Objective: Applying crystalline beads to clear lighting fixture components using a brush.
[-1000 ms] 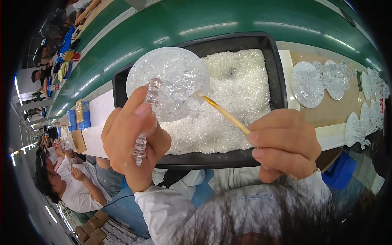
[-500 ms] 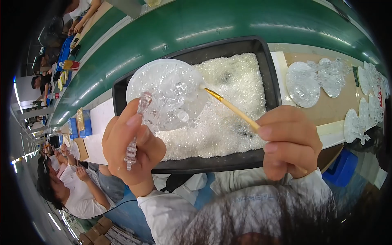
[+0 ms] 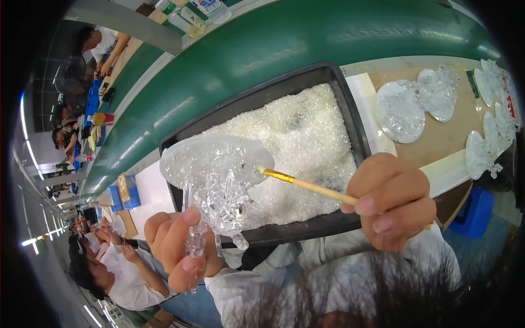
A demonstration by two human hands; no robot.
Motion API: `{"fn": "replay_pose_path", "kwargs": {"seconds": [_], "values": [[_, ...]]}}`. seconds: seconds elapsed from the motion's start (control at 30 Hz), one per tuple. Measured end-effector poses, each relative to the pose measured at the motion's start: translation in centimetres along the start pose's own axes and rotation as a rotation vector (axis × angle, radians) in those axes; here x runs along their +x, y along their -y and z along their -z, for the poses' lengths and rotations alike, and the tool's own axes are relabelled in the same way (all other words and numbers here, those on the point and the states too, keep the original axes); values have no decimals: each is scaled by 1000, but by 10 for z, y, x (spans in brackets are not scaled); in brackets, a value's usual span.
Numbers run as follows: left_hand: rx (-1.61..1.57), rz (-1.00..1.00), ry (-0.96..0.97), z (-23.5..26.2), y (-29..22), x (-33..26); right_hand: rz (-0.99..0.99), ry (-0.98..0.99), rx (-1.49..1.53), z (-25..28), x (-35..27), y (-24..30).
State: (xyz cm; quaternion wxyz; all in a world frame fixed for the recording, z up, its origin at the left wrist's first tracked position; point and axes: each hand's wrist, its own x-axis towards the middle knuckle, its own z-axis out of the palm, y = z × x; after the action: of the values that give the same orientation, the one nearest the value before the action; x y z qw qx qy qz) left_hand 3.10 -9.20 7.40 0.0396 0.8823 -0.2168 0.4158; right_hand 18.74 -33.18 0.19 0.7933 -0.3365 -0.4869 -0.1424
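Note:
In my left hand [image 3: 183, 246] is a clear plastic ornament [image 3: 219, 186], pinched by a ridged, knobbly end. Its round frosted disc tilts away at the top, and several clear shapes hang from it. My right hand [image 3: 391, 202] grips a paintbrush [image 3: 311, 189] with a pale wooden handle and a gold ferrule. The brush's bristles touch the disc near its right edge. Under both hands lies a black tray [image 3: 358, 136] filled with white, glittering granules [image 3: 306, 131].
On a brown board [image 3: 404, 153] at the right stand several similar clear ornaments [image 3: 401, 112]. A green conveyor belt [image 3: 257, 54] runs behind the tray. Bottles [image 3: 213, 10] stand beyond it. A blue bin [image 3: 473, 213] is at lower right, and a co-worker [image 3: 131, 273] sits at left.
The ornament has tipped, so its disc looks flatter and its clear shapes show more. My left hand has moved lower. The brush has shifted slightly left and down, its handle lying flatter.

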Motion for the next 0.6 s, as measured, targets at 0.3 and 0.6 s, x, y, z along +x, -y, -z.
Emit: {"fn": "replay_pose_path", "kwargs": {"seconds": [0.3,0.6], "values": [[-57,104,18,5,9,-17,-110,85,12,4,4,3],[-168,453,-340,-20,-2,-23,-142,200,-6,6,9,5]]}}
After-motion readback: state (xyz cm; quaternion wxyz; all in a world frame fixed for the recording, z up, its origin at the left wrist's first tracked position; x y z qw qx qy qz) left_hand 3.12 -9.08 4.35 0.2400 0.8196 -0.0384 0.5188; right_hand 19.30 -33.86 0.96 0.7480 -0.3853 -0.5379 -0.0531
